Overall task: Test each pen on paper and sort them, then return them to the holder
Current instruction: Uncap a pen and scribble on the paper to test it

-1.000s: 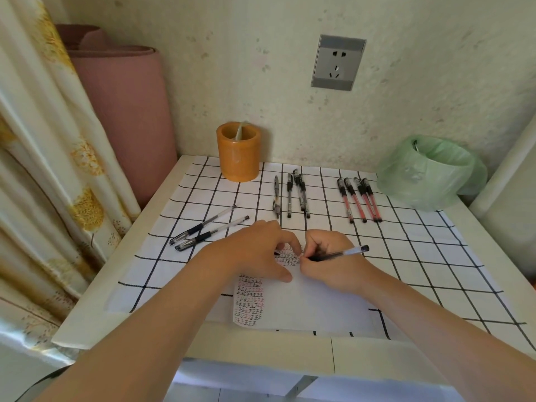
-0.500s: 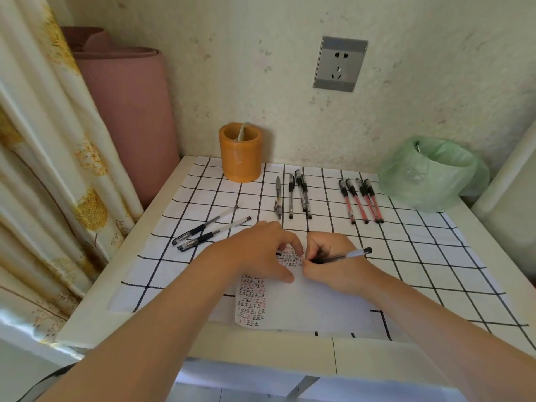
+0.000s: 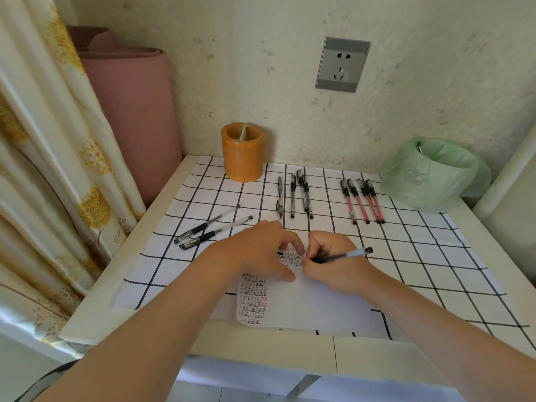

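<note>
Two black pens (image 3: 213,227) wait at mid-left, prob not tested yet. Holder (image 3: 243,156) sits up top w/ sorted rows beside it. Our left hand (image 3: 261,250) presses flat so the paper (image 3: 319,303) stays put. Our right hand (image 3: 333,262) pinches a pen (image 3: 342,256), tip down, to test it.

A grey wall socket (image 3: 342,64) sits in the speckled cream wall (image 3: 232,68); left of it hang floral curtains (image 3: 43,169), below it stands the white worktop (image 3: 377,355).
</note>
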Motion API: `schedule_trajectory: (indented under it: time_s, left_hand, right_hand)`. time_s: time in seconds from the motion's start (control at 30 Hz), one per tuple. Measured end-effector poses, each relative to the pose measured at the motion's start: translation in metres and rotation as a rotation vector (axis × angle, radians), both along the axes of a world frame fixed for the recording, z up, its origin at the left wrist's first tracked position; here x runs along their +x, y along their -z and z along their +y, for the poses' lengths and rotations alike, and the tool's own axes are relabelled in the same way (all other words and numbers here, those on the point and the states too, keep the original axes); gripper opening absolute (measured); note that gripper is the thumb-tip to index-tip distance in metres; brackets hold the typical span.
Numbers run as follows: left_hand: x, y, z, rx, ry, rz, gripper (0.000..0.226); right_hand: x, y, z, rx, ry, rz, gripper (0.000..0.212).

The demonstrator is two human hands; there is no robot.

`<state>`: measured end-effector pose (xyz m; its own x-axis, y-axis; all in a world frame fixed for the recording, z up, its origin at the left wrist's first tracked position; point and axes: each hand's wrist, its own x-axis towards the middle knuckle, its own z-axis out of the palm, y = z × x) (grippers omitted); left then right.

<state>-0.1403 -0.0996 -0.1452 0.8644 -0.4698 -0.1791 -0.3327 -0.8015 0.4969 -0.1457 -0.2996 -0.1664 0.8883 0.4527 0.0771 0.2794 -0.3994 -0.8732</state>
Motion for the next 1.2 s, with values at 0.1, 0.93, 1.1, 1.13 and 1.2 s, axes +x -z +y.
schedule_trajectory:
  time_s: [0.1, 0.93, 1.1, 1.13, 1.2]
  left_hand:
    - [-0.001, -0.001, 0.0, -0.001, 0.0, -0.002, 0.05]
    - [-0.002, -0.013, 0.022, 0.036, -0.113, 0.069, 0.049]
    - [0.001, -0.014, 0.029, 0.141, -0.146, 0.005, 0.023]
    - [0.002, -0.014, 0.029, 0.166, -0.156, -0.01, 0.018]
    - [0.002, -0.014, 0.029, 0.182, -0.178, -0.012, 0.016]
  right_hand:
    - [0.002, 0.0, -0.002, -0.009, -0.023, 0.029, 0.019]
    - [0.012, -0.006, 0.001, 0.306, 0.236, 0.162, 0.022]
    - [0.016, -0.014, 0.005, 0.376, 0.238, 0.222, 0.043]
    - [0.016, -0.016, 0.007, 0.42, 0.221, 0.251, 0.043]
    - [0.015, -0.023, 0.011, 0.538, 0.218, 0.376, 0.044]
